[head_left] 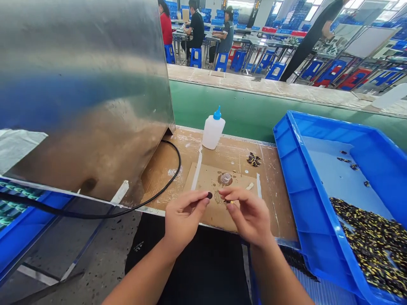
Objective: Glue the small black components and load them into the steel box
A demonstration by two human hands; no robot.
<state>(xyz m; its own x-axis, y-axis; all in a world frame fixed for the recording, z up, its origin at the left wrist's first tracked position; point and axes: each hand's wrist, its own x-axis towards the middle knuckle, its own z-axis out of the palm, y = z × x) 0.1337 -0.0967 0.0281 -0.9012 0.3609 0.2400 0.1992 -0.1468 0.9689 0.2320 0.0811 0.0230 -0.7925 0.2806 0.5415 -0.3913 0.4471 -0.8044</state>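
Between the thumb and forefinger of my left hand (186, 214) is a small dark round piece (209, 195). My right hand (249, 214) pinches a tiny black-and-yellow piece (228, 201), partly covered by the fingers. Both hands hover over a cardboard sheet (203, 180) taped to the bench, close together but apart. Just beyond them a small clear round dish (226, 178) sits in a wet brown stain. A small pile of black-and-yellow pieces (253, 159) lies farther back to the right. Behind the sheet stands a white squeeze bottle (213, 132) with a blue nozzle cap, upright.
At right, a blue bin (288, 178) holds a heap of black-and-yellow pieces (372, 241). A large metal housing (95, 93) blocks the left, with a black cable (178, 163) looping beside it. A green belt (229, 99) runs behind the bench. Several people sit or stand beyond.
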